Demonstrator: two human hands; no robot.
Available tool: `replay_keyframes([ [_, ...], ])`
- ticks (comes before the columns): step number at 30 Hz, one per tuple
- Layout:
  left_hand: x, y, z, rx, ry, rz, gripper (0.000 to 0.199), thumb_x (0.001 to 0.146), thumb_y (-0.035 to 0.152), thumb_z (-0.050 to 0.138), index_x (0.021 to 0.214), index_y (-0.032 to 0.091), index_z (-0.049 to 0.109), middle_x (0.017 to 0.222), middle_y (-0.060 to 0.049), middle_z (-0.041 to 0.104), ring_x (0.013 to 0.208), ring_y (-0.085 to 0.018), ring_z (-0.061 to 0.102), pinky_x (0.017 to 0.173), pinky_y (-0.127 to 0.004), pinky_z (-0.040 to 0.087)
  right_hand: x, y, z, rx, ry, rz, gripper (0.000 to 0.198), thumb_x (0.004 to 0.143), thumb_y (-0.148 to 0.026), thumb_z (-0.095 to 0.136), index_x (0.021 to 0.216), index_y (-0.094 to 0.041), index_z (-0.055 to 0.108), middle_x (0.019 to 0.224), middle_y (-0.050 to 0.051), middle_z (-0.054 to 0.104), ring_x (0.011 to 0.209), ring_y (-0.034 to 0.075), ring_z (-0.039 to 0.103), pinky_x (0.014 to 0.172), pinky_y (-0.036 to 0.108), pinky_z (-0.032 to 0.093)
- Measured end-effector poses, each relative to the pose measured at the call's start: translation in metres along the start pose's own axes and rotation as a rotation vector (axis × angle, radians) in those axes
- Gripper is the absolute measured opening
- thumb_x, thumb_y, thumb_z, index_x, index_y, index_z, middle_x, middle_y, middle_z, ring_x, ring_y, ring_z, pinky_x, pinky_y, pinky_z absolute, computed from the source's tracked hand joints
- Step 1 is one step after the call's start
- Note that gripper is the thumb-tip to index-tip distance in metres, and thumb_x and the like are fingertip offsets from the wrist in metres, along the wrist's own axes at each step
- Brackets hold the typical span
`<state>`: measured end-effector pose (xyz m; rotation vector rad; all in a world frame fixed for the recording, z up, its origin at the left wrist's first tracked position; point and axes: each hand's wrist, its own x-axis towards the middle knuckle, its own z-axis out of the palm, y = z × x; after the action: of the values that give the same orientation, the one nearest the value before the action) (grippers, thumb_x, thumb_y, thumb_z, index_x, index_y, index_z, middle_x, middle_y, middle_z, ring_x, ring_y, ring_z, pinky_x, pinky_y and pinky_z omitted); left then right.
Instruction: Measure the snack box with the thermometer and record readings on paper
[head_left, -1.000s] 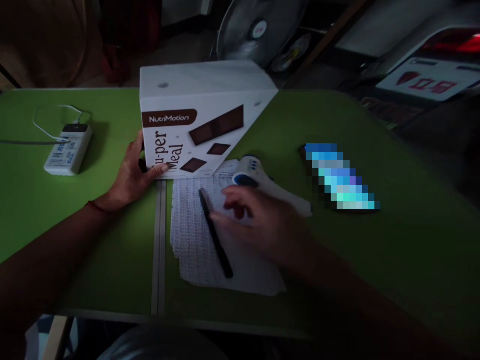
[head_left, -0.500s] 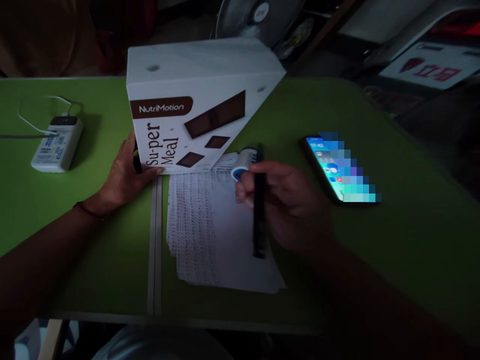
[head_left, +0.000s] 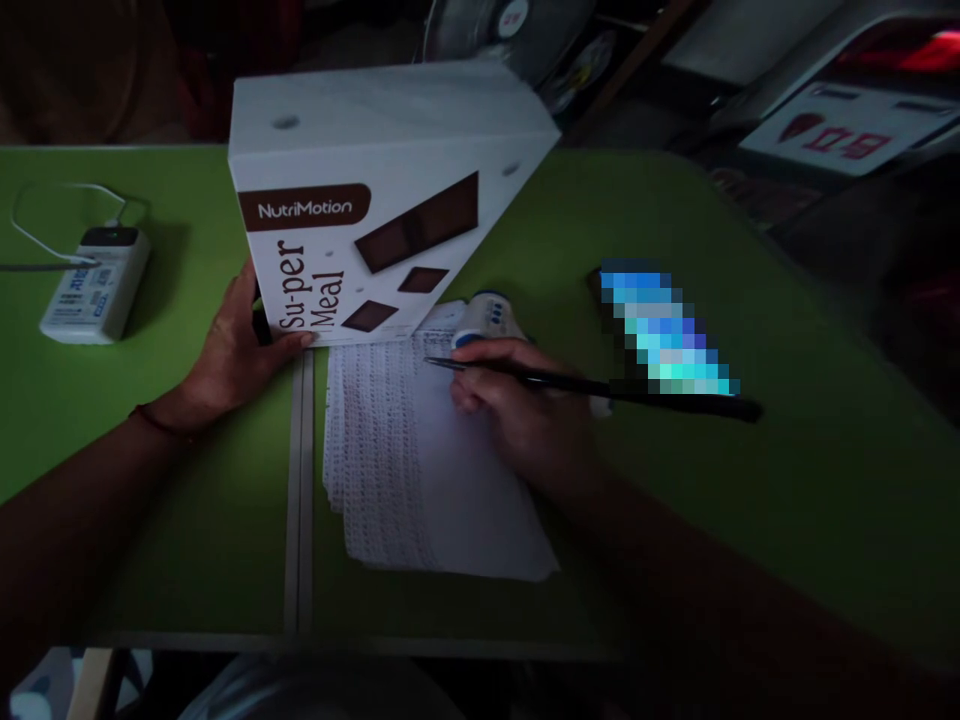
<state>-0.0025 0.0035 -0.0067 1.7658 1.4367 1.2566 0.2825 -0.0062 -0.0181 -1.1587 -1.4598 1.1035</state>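
Observation:
My right hand (head_left: 536, 410) is closed around a long black pen (head_left: 660, 398), which lies nearly level with its thin tip pointing left over the handwritten sheets of paper (head_left: 480, 480). Rows of small writing cover the left part of the top sheet; its right part is blank. Just behind the right hand lies a small white-and-blue object (head_left: 487, 315), partly hidden by the fingers. My left hand (head_left: 232, 340) grips the lower left corner of a white box (head_left: 420, 130) marked NutriMotion, thumb at the front and fingers behind. The box stands tilted on the papers' far end.
A phone (head_left: 667, 335) with a lit, blurred-out screen lies to the right on the green table (head_left: 187, 540). At the left stands a white power adapter (head_left: 94, 290) with cables. Beyond the table are a fan (head_left: 510, 25) and a white-and-red appliance (head_left: 847, 130).
The pen has turned from upright to nearly level, its tip now over the sheets. My right hand has come down and left. My left hand stays on the box.

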Motion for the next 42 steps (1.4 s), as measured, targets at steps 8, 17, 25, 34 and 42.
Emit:
replay_keyframes([
  [8,0.002,0.002,0.0,0.043,-0.014,0.044,0.06,0.077,0.057,0.087,0.12,0.024,0.062,0.143,-0.008,0.063,0.139,-0.039,0.051,0.124,-0.059,0.038,0.0,-0.002,0.0,-0.009,0.081,0.015,0.009,0.074,-0.022,0.069,0.079,-0.027,0.064,0.051,-0.007,0.052,0.047,0.013,0.049,0.049,0.029,0.039],
  [17,0.003,-0.001,0.002,0.04,-0.018,0.057,0.056,0.074,0.059,0.086,0.112,0.026,0.063,0.142,-0.008,0.063,0.136,-0.039,0.053,0.12,-0.056,0.041,-0.017,-0.02,0.013,-0.131,-0.132,-0.013,0.01,0.076,-0.032,0.076,0.078,-0.029,0.067,0.064,-0.002,0.065,0.052,0.014,0.053,0.045,0.03,0.044],
  [25,0.002,0.001,0.003,0.048,-0.031,0.03,0.076,0.074,0.064,0.085,0.131,0.021,0.058,0.146,-0.011,0.06,0.139,-0.041,0.05,0.121,-0.061,0.036,-0.016,-0.011,0.017,-0.136,-0.112,-0.07,0.004,0.078,-0.024,0.072,0.079,-0.028,0.069,0.07,-0.001,0.07,0.06,0.016,0.063,0.055,0.031,0.053],
  [34,0.001,-0.006,0.006,0.076,-0.027,0.074,0.073,0.078,0.066,0.081,0.131,0.023,0.055,0.151,-0.013,0.058,0.141,-0.036,0.05,0.122,-0.057,0.038,-0.017,-0.009,0.016,-0.202,-0.152,-0.059,0.005,0.082,-0.025,0.072,0.081,-0.03,0.071,0.067,-0.002,0.069,0.056,0.017,0.059,0.052,0.033,0.05],
  [42,0.002,-0.018,0.005,0.146,-0.03,0.166,0.074,0.081,0.065,0.079,0.138,0.027,0.052,0.148,-0.012,0.06,0.139,-0.036,0.054,0.115,-0.057,0.048,-0.018,-0.008,0.016,-0.269,-0.118,-0.173,0.007,0.079,-0.02,0.07,0.08,-0.026,0.072,0.065,-0.003,0.071,0.052,0.013,0.058,0.048,0.027,0.047],
])
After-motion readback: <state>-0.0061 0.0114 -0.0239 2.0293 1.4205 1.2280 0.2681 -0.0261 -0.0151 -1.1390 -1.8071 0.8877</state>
